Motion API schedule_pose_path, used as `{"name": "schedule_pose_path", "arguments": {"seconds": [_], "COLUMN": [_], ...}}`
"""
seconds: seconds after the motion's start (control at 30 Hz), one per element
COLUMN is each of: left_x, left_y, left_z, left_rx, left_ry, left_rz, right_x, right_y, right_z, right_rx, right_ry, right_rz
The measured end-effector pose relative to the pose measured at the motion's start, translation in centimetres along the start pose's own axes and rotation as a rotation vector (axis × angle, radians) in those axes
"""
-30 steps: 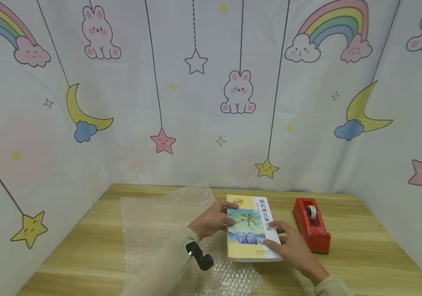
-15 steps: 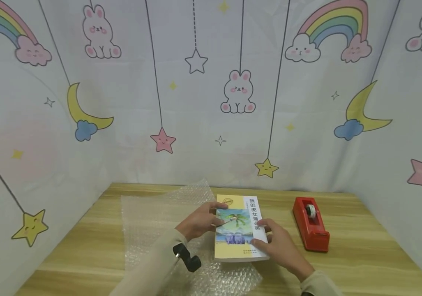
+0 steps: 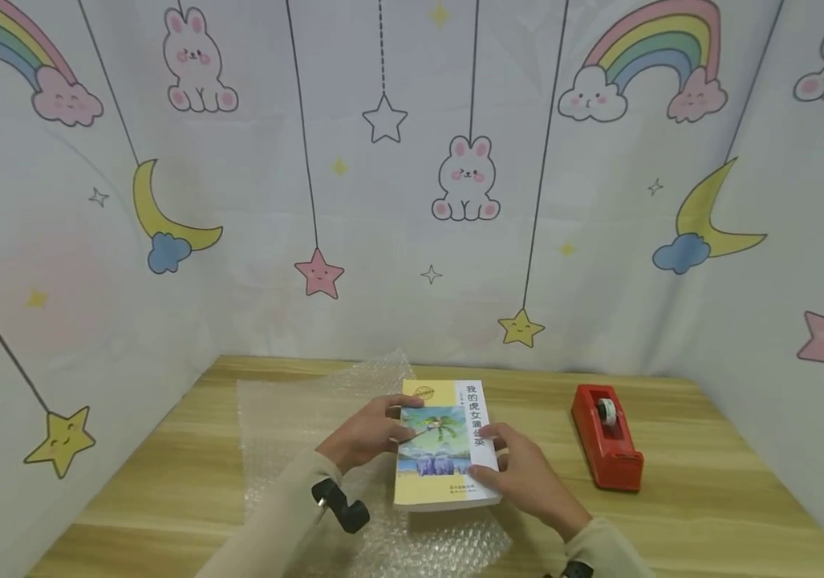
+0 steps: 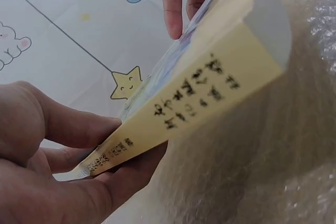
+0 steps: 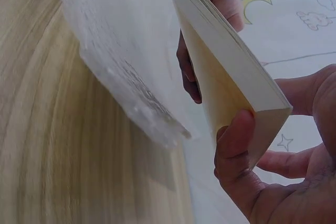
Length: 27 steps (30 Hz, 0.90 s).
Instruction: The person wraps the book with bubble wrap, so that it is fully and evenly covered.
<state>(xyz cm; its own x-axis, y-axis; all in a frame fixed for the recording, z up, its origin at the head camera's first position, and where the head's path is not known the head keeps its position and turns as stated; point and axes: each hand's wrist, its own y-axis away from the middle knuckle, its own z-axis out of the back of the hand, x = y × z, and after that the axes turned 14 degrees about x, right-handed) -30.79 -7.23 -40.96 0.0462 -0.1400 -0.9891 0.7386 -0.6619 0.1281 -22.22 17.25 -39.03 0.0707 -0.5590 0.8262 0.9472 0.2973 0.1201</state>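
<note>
A thick paperback book (image 3: 435, 453) with a yellow and white cover and a palm-tree picture is held between both hands over the bubble wrap (image 3: 296, 437). My left hand (image 3: 363, 435) grips its left side by the spine, thumb on the cover and fingers beneath in the left wrist view. On the opposite side, my right hand (image 3: 527, 478) holds the right edge, fingers wrapped around it. In the right wrist view, the underside of the book (image 5: 218, 85) shows, tilted above the wrap (image 5: 123, 77). The sheet's part directly beneath the book is hidden in the head view.
A red tape dispenser (image 3: 608, 441) with a roll of tape stands on the wooden table (image 3: 715, 482) to the right of the book. Behind the table hangs a white curtain (image 3: 412, 321) printed with rabbits, stars and moons. Black straps (image 3: 339, 504) sit on the wrists.
Both hands have carried the book leftward, from near the tape dispenser to further over the bubble wrap. The grip looks the same; the wrap and dispenser have stayed in place.
</note>
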Motion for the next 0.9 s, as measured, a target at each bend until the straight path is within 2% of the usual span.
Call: {"name": "schedule_pose_path", "arguments": {"seconds": [0.27,0.47,0.9], "left_x": [0.4,0.6,0.9], "left_y": [0.8,1.5,3.3], "left_z": [1.1,1.6,2.8], "left_rx": [-0.030,-0.087,-0.156], "left_ry": [-0.005,-0.006,-0.008], "left_rz": [0.011,0.047,0.078], "right_x": [0.6,1.1,2.2], "right_y": [-0.6,-1.1,-2.0], "right_z": [-1.3,-2.3,-4.2], "right_rx": [0.018,0.037,0.099], "right_ry": [0.062,0.070,0.107], "right_rz": [0.062,0.122,0.158]}}
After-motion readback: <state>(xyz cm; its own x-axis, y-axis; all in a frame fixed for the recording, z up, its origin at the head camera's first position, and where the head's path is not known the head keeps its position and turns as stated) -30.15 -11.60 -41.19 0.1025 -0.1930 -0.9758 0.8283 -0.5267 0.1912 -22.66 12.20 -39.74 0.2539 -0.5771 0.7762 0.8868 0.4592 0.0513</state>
